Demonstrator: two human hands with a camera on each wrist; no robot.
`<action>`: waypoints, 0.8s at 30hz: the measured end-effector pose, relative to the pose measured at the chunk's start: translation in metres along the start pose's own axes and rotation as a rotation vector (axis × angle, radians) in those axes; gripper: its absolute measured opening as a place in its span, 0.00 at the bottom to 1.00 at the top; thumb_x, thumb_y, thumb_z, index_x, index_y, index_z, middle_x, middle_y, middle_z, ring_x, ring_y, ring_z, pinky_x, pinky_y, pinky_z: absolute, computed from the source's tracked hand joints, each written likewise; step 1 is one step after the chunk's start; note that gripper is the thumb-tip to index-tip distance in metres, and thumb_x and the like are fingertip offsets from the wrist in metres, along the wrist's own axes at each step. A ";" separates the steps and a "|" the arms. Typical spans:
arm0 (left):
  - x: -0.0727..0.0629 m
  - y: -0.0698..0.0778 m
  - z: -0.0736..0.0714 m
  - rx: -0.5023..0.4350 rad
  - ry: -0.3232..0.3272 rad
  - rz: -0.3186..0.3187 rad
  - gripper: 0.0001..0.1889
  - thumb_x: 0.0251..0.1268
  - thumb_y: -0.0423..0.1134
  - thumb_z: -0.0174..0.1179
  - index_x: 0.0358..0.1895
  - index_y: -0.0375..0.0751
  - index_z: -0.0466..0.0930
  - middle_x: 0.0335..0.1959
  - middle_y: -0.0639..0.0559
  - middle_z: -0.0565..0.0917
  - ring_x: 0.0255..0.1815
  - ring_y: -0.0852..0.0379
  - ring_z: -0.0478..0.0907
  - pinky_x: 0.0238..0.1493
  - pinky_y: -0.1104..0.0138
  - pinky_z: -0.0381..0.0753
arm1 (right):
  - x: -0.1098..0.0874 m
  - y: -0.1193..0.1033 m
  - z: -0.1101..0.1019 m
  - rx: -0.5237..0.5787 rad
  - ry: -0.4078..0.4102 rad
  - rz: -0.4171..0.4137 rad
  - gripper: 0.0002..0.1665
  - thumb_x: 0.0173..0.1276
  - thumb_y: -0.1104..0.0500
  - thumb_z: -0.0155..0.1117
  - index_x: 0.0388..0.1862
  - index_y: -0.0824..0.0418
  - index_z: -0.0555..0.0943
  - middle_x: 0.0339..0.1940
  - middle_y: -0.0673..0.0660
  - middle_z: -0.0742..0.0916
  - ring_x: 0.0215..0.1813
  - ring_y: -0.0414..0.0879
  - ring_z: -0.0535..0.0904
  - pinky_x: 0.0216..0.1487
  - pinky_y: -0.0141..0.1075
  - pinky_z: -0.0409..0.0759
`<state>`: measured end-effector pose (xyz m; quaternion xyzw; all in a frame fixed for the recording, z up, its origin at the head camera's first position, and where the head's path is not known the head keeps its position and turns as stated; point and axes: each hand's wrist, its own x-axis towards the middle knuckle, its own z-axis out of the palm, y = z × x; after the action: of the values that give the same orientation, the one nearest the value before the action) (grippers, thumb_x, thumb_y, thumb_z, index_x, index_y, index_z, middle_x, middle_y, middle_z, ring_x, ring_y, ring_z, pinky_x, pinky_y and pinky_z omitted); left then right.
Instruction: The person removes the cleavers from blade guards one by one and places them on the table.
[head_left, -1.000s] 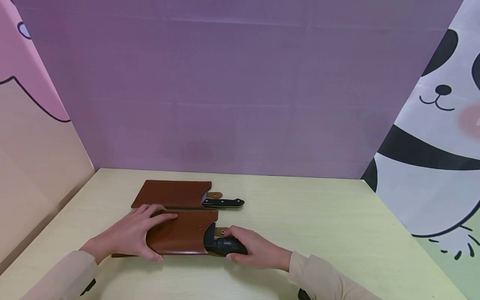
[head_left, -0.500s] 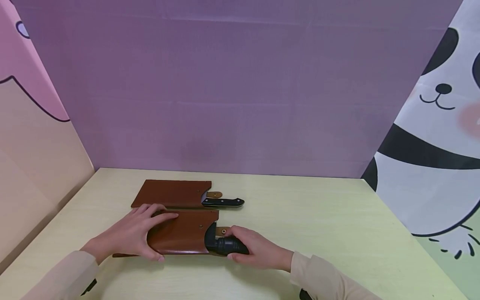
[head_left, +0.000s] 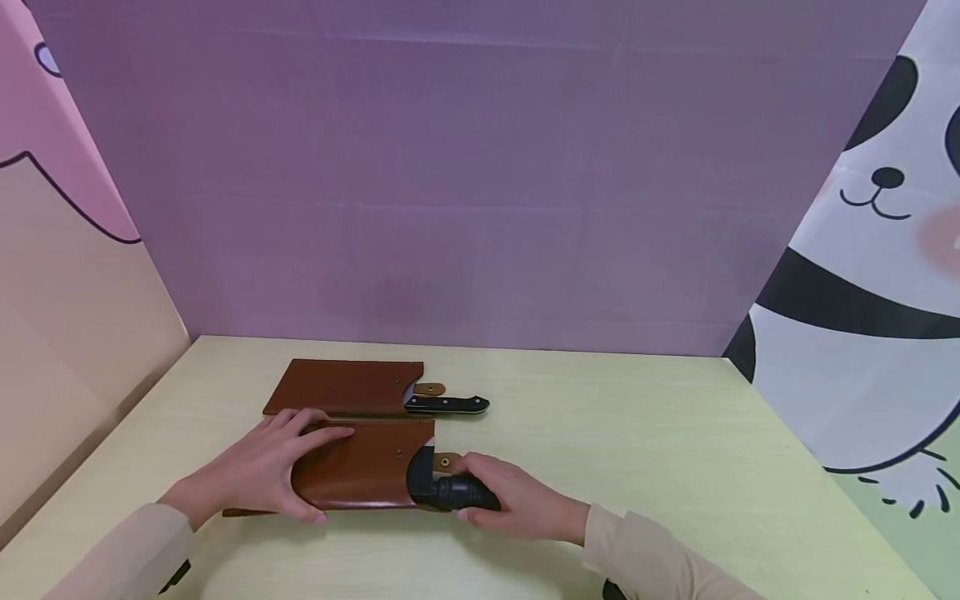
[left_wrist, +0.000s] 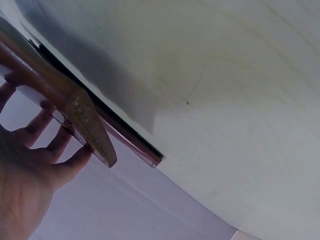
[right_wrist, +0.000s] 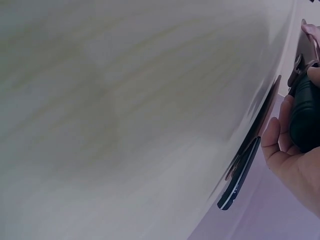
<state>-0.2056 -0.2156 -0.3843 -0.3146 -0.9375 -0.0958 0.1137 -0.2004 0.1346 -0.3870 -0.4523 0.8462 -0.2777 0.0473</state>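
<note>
A brown leather sheath (head_left: pixel 367 467) lies flat-wise in front of me, and my left hand (head_left: pixel 273 471) grips it across its left half, thumb on the near edge and fingers at the far edge. From its right mouth comes a black knife (head_left: pixel 468 492), its handle held in my right hand (head_left: pixel 517 500); most of the blade is hidden inside. A tan snap strap (head_left: pixel 446 462) sits by the right fingertips. In the left wrist view the sheath (left_wrist: pixel 55 90) is tilted and the fingers touch its far edge. The right wrist view shows the thick ribbed handle (right_wrist: pixel 305 115) in the hand.
Just behind lies a second brown sheath (head_left: pixel 345 387) with a black riveted knife handle (head_left: pixel 450 405) sticking out to the right. Both are on a pale wood-grain table (head_left: pixel 637 433). A purple wall (head_left: pixel 480 167) stands at the back, with cartoon-printed panels (head_left: pixel 862 350) at the sides.
The right hand has shifted slightly right with the knife, and slightly more black blade shows at the sheath's mouth. The left hand keeps its grip almost in place.
</note>
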 end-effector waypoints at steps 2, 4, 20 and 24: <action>0.000 0.000 0.000 -0.003 -0.001 -0.002 0.50 0.28 0.75 0.63 0.64 0.62 0.65 0.57 0.53 0.68 0.55 0.52 0.65 0.49 0.51 0.69 | -0.001 0.000 0.000 0.002 -0.003 0.010 0.19 0.63 0.56 0.61 0.52 0.54 0.68 0.44 0.49 0.78 0.42 0.36 0.71 0.46 0.29 0.72; 0.000 0.000 0.000 -0.003 -0.004 -0.001 0.49 0.28 0.75 0.63 0.64 0.62 0.65 0.57 0.53 0.68 0.55 0.52 0.65 0.49 0.51 0.69 | -0.001 0.001 0.000 0.008 -0.009 0.022 0.19 0.63 0.56 0.61 0.52 0.54 0.68 0.44 0.49 0.77 0.42 0.36 0.71 0.46 0.29 0.72; -0.002 -0.002 0.000 0.009 -0.006 -0.002 0.50 0.29 0.76 0.61 0.64 0.62 0.64 0.58 0.52 0.67 0.56 0.52 0.64 0.50 0.50 0.69 | -0.007 0.002 -0.002 -0.001 -0.001 0.019 0.19 0.64 0.53 0.60 0.52 0.54 0.68 0.44 0.48 0.77 0.45 0.36 0.71 0.48 0.30 0.73; -0.002 -0.002 0.000 0.008 -0.005 0.000 0.49 0.29 0.76 0.61 0.64 0.62 0.65 0.58 0.52 0.67 0.56 0.52 0.64 0.50 0.50 0.69 | -0.008 0.002 -0.002 -0.004 0.005 0.013 0.19 0.64 0.53 0.60 0.52 0.54 0.68 0.44 0.48 0.77 0.45 0.36 0.71 0.48 0.30 0.73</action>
<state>-0.2055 -0.2186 -0.3850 -0.3142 -0.9382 -0.0915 0.1126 -0.1980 0.1426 -0.3874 -0.4461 0.8499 -0.2765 0.0462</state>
